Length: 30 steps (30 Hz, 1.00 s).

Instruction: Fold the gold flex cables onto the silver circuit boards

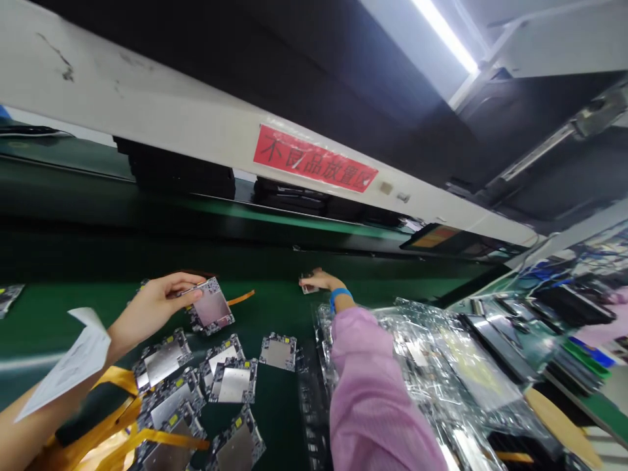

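My left hand [154, 302] grips a square metal-shielded circuit board [212, 306] by its left edge and holds it tilted just above the green belt [275, 294]. An orange ribbon cable [240, 298] sticks out behind the board. My right hand [318, 281], in a pink sleeve with a blue wristband [339, 296], reaches far across the belt. Its fingers are pinched on a small board [308, 286] lying on the belt.
Several similar boards [233, 381] lie scattered on the belt below my left hand. Clear plastic trays [441, 366] pile up at the right. Yellow tape and a white paper [73, 363] sit at lower left. A white overhead beam carries a red label [314, 160].
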Tool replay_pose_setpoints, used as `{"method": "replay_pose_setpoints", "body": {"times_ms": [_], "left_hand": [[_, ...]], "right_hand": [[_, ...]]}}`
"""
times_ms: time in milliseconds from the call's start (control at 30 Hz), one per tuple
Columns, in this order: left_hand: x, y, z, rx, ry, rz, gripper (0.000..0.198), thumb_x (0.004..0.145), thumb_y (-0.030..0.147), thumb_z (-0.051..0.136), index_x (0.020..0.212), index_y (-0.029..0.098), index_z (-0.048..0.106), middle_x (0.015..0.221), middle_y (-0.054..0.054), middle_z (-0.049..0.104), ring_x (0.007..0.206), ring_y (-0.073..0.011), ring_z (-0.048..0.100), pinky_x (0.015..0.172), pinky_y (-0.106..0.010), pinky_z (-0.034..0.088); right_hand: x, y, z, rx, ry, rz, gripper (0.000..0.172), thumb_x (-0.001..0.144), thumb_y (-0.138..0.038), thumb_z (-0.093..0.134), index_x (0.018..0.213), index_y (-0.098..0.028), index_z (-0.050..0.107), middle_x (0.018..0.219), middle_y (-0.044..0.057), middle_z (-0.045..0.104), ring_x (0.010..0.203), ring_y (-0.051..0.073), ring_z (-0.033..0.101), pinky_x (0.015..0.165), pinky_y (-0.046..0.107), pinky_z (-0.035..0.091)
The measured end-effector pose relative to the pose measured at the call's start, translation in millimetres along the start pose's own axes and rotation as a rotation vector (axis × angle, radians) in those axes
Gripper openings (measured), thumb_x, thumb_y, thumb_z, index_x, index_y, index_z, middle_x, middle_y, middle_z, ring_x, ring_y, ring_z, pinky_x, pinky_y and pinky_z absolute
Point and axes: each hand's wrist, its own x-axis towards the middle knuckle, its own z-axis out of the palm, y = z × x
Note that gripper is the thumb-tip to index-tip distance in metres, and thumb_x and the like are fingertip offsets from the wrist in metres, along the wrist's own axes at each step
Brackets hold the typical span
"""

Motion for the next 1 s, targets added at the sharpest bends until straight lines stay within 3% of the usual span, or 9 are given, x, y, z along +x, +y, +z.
{"method": "replay_pose_setpoints", "body": {"times_ms": [133,267,400,533,600,700,767,867,1000], "left_hand": [[-22,11,-8.3,0.013,0.031,-0.05,0.045,0.062,0.059,0.08,0.09,0.024,0.075,0.098,-0.007,0.076,0.091,-0.0273,0.07,0.085,-0.035,0.056],[-46,22,-10.3,0.185,0.012,-0.007,0.035,0.07,0.06,0.071,0.085,0.028,0.077,0.095,-0.005,0.076,0.09,-0.0281,0.069,0.085,-0.037,0.055],[-74,35,-9.3,0.38,0.006,0.003,0.036,0.068,0.068,0.067,0.084,0.037,0.076,0.096,0.005,0.077,0.097,-0.0304,0.068,0.092,-0.041,0.053],[-73,47,8.7,0.399,-0.058,-0.048,0.039,0.06,0.075,0.069,0.082,0.044,0.074,0.092,0.016,0.075,0.094,-0.0301,0.068,0.092,-0.046,0.054],[-58,52,36.5,0.312,-0.181,-0.036,0.04,0.061,0.07,0.072,0.087,0.039,0.074,0.092,0.014,0.075,0.095,-0.0269,0.067,0.094,-0.042,0.052],[-26,55,102.5,0.122,-0.375,-0.02,0.043,0.065,0.054,0.078,0.096,0.024,0.076,0.091,0.002,0.075,0.087,-0.021,0.066,0.084,-0.033,0.053],[2,53,155.1,0.088,-0.398,-0.023,0.041,0.066,0.047,0.079,0.094,0.018,0.076,0.089,-0.004,0.075,0.08,-0.0191,0.066,0.073,-0.028,0.052],[42,47,231.9,0.162,-0.343,-0.047,0.031,0.075,0.036,0.078,0.095,0.014,0.074,0.092,-0.006,0.074,0.084,-0.0195,0.067,0.075,-0.029,0.052],[75,39,307.6,0.314,-0.39,-0.048,0.025,0.091,0.033,0.066,0.104,0.012,0.067,0.103,-0.007,0.069,0.092,-0.0199,0.067,0.083,-0.039,0.056]], "right_hand": [[-45,-41,-6,-0.018,-0.001,-0.377,0.07,0.069,-0.037,0.083,0.131,-0.017,0.056,0.136,0.009,0.052,0.117,0.026,0.056,0.097,0.029,0.044],[-144,-46,34,-0.166,-0.107,-0.692,0.104,0.047,-0.043,0.09,0.138,-0.018,0.047,0.13,0.011,0.051,0.094,0.027,0.061,0.083,0.035,0.049],[-251,-26,105,-0.415,-0.129,-0.798,0.098,0.046,-0.046,0.091,0.128,-0.008,0.052,0.121,0.018,0.053,0.096,0.034,0.057,0.085,0.044,0.047],[-323,-13,159,-0.323,-0.098,-0.799,0.09,0.063,-0.055,0.082,0.13,-0.007,0.047,0.119,0.019,0.053,0.097,0.032,0.055,0.083,0.042,0.045],[-348,-5,168,-0.219,-0.088,-0.795,0.09,0.07,-0.06,0.076,0.135,-0.008,0.043,0.117,0.017,0.056,0.096,0.03,0.055,0.083,0.041,0.043],[-379,8,164,-0.033,-0.083,-0.771,0.09,0.075,-0.06,0.071,0.143,-0.013,0.037,0.121,0.012,0.058,0.099,0.027,0.055,0.09,0.039,0.041],[-395,18,158,0.085,-0.063,-0.725,0.088,0.075,-0.057,0.071,0.146,-0.017,0.035,0.126,0.011,0.057,0.104,0.027,0.055,0.097,0.038,0.039],[-409,33,154,0.219,-0.02,-0.65,0.088,0.075,-0.052,0.073,0.148,-0.021,0.034,0.132,0.01,0.055,0.113,0.028,0.053,0.105,0.04,0.033],[-413,48,163,0.313,-0.015,-0.577,0.086,0.079,-0.048,0.071,0.151,-0.025,0.031,0.138,0.009,0.052,0.12,0.029,0.051,0.11,0.042,0.031]]}}
